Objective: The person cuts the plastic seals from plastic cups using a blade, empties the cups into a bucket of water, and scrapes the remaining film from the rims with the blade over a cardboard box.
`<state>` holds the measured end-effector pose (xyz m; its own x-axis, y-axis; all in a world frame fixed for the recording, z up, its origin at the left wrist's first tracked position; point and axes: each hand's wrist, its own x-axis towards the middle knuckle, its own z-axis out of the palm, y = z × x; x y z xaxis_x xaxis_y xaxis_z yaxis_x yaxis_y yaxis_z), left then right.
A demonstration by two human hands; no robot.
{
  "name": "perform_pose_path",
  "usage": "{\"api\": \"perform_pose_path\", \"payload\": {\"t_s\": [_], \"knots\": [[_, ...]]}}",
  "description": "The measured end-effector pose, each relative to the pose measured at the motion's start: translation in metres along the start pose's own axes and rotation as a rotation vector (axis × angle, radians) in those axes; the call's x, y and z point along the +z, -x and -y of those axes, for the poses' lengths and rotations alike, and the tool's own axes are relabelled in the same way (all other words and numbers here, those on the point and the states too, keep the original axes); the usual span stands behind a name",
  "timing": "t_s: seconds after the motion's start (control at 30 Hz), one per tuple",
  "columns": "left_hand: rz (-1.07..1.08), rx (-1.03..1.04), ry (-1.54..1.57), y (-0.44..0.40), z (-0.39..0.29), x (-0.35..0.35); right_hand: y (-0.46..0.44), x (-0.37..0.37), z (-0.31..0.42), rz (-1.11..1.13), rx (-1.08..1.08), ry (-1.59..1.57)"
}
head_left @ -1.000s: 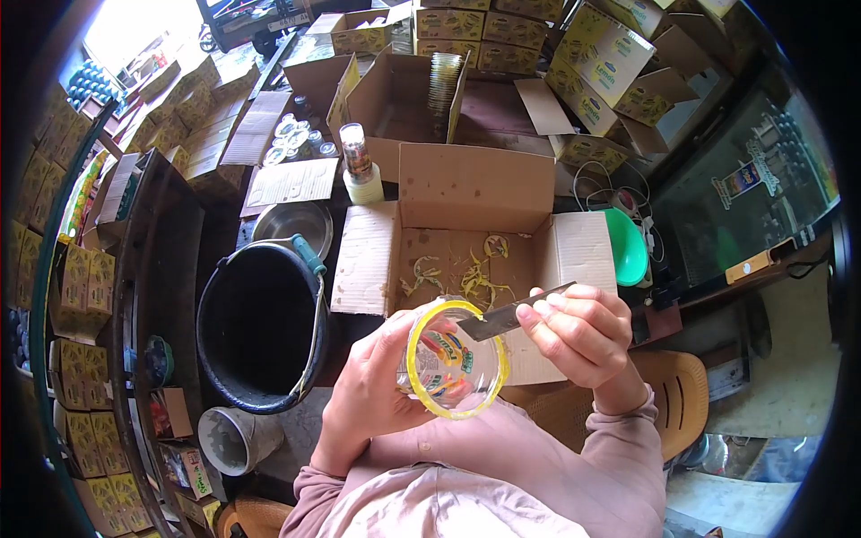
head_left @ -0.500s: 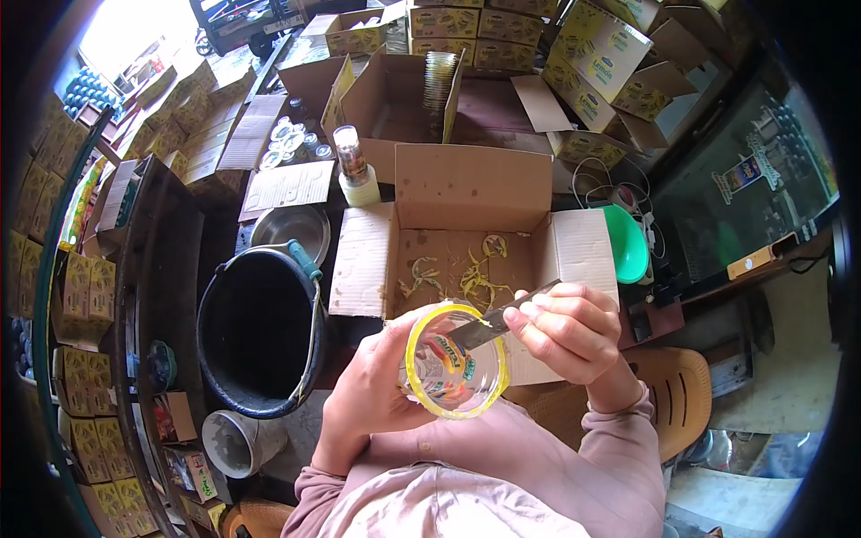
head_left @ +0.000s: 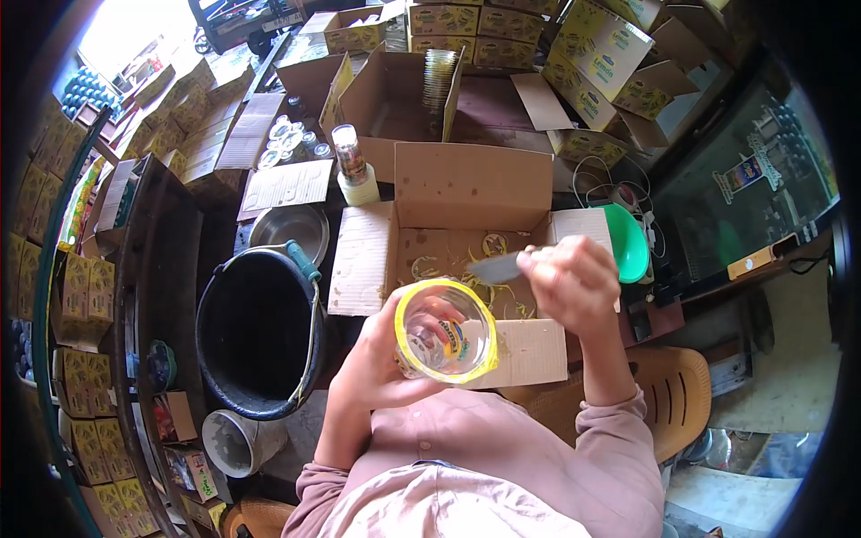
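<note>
Left hand [head_left: 363, 372]: curled round jar [head_left: 446, 336], mouth up, likely to leave yellow rim [head_left: 491, 345] exposed | Right hand [head_left: 576, 282]: pinching blade [head_left: 496, 269] at its right end, apart from rim | Jar: at near left of box [head_left: 473, 184] | Box: flaps spread, presumably for easy access, scraps [head_left: 494, 245] inside

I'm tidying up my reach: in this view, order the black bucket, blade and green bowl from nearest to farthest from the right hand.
1. Blade, held in the right hand.
2. Green bowl, just beyond, on the right.
3. Black bucket, across on the left.
</note>
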<state>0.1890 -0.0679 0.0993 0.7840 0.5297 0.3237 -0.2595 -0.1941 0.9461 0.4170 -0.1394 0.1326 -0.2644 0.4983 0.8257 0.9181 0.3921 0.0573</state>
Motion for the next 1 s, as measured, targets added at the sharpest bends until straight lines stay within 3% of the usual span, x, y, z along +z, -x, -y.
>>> {"api": "perform_pose_path", "payload": {"t_s": [0.07,0.17,0.3,0.4,0.53,0.67,0.87,1.0], "knots": [[-0.006,0.013,0.012,0.000,0.002,-0.003,0.008,0.002,-0.010,0.048,0.250,-0.001],[-0.006,0.095,0.020,0.000,0.007,-0.005,0.020,0.015,-0.006,-0.043,0.594,-0.242],[-0.025,0.233,0.057,-0.002,0.022,-0.007,0.042,0.033,-0.001,0.006,0.703,-0.265],[-0.136,0.273,-0.199,-0.003,0.024,-0.008,0.048,0.038,0.021,-0.168,0.870,-0.494],[-0.213,0.167,-0.261,-0.001,0.028,-0.002,0.033,0.040,0.055,-0.245,0.742,-0.524],[-0.197,0.272,-0.415,-0.002,0.021,-0.002,0.022,0.037,0.072,-0.292,0.703,-0.480],[-0.221,0.211,-0.441,0.006,0.022,0.000,0.025,0.035,0.077,-0.290,0.720,-0.509],[-0.224,0.151,-0.232,0.011,0.040,0.000,0.029,0.036,0.083,-0.299,0.788,-0.569]]}}
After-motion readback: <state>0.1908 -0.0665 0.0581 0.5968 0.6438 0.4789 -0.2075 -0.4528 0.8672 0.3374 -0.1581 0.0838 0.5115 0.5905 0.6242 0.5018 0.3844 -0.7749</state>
